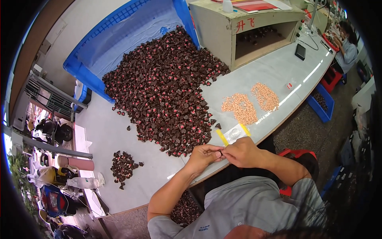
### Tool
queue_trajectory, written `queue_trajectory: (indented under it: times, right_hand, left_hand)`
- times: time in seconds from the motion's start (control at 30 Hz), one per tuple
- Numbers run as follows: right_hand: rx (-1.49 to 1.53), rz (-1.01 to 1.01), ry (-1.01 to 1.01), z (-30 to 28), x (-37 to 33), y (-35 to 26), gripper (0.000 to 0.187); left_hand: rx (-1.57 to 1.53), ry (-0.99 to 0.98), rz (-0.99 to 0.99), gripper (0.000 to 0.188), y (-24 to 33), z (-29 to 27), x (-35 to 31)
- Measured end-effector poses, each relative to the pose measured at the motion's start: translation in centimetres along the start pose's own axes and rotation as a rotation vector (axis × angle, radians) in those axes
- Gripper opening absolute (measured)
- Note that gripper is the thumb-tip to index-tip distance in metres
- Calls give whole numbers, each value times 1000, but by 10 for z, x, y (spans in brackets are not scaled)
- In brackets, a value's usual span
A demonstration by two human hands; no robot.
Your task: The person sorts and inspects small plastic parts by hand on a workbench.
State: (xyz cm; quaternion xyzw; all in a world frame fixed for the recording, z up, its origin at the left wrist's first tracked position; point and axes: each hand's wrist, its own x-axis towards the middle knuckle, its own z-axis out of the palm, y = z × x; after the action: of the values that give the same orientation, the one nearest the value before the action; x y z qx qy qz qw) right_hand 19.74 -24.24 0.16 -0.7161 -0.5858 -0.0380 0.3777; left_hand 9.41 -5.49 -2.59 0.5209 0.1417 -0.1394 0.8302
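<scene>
Light grey table (105, 139), piled dark parts (167, 95), beige bits (244, 109), box (213, 34).

Bright middle with dark, seemingly blurred rim.

Before me stretches a pale grey worktable (109, 133), reflecting a streak of white light (313, 72) near its right edge, an open-fronted cabinet (211, 34) standing on it. Beyond, upper left, rises a pale wall (67, 26); speckled floor (296, 127) lies to my right.
</scene>
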Motion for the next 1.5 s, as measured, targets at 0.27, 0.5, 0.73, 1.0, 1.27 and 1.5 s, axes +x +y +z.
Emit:
queue_trajectory:
  times: [0.27, 0.5, 0.73, 1.0, 1.27, 1.5]
  right_hand:
    - [122, 609, 438, -73, -21, 48, 9]
    - [-457, 706, 79, -106, -41, 88, 7]
    - [-520, 643, 25, -96, -34, 93, 10]
    - [-467, 675, 31, -103, -37, 92, 10]
    - [-484, 653, -52, -97, -36, 97, 6]
    - [-370, 768, -6, -108, -31, 89, 7]
  left_hand:
    - [47, -1, -32, 27, 7, 3, -3]
    - [84, -10, -43, 27, 5, -1, -3]
    - [96, -8, -64, 29, 8, 2, -2]
    - [93, -19, -66, 28, 8, 1, -2]
    - [89, -14, -70, 27, 9, 2, -2]
    - [99, -17, -60, 28, 7, 2, -3]
